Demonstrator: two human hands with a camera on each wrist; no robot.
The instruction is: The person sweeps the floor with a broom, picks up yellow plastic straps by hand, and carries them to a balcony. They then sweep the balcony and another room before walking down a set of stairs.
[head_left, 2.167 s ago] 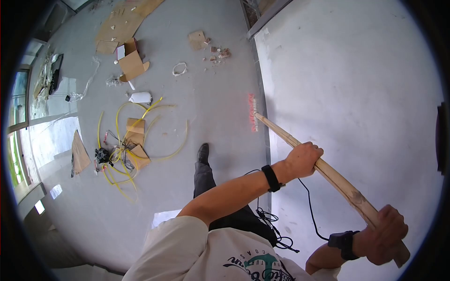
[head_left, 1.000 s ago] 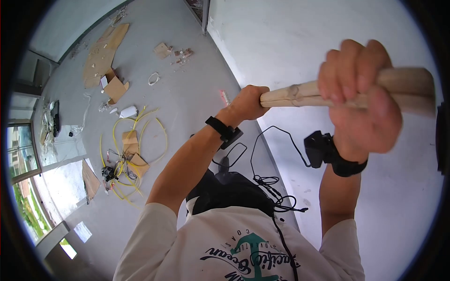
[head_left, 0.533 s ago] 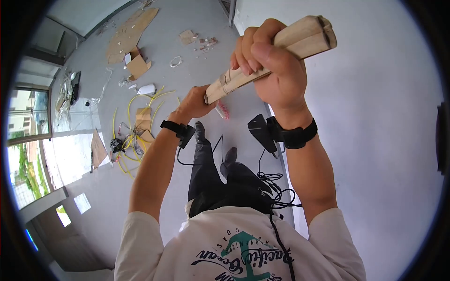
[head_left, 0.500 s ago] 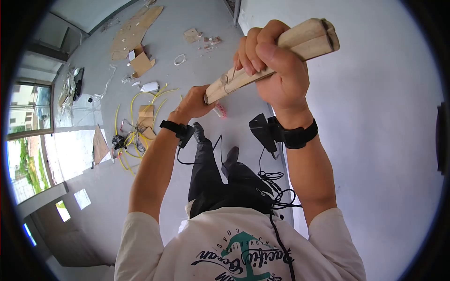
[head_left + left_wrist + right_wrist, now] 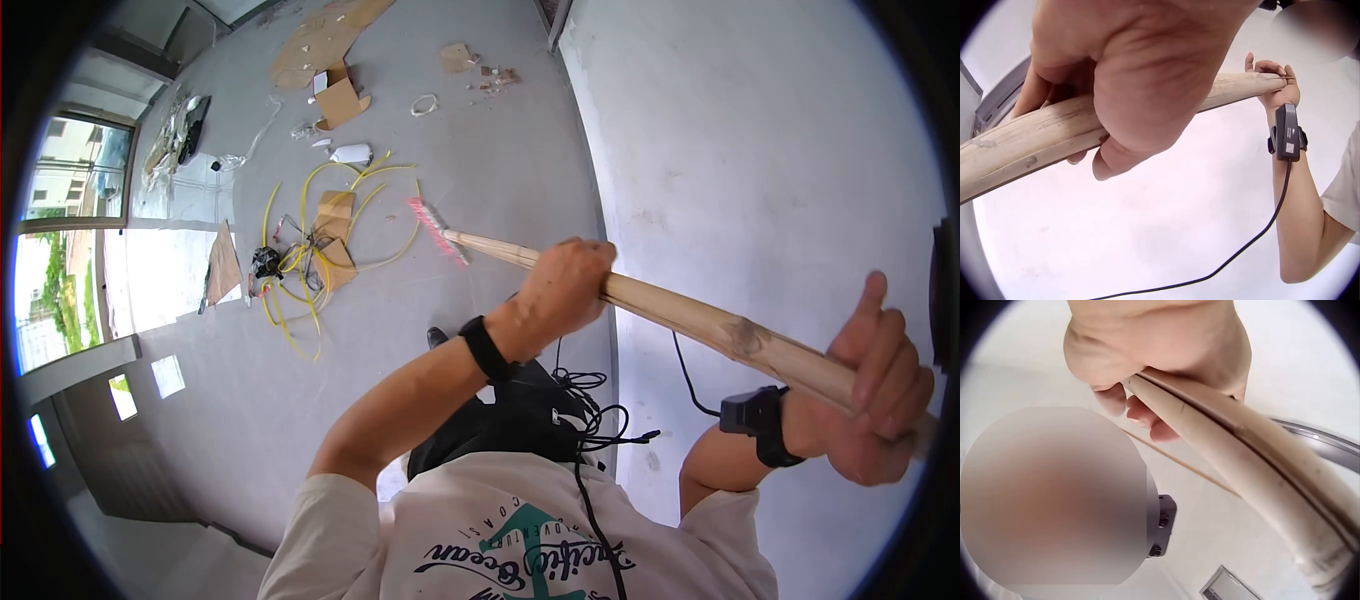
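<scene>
A push broom with a thick pale wooden handle slants across the head view. Its pink and white bristle head is at the floor, beside the yellow tubing. My left hand grips the handle partway along, knuckles up. In the left wrist view the left thumb and fingers wrap round the wood. My right hand holds the handle near its top end, one digit sticking up off it. Seen from the right wrist, the cracked handle runs out from under the right palm, with fingertips curled beyond it.
Tangled yellow tubing with cardboard pieces lies on the grey floor. An opened cardboard box, a white bottle and rubble lie farther off. A white wall rises on the right. Black cables hang at my waist.
Both hands have moved right and downward in the head view, and the handle's top end has dropped from its raised pose. The bristle head has shifted from near the wall toward the yellow tubing.
</scene>
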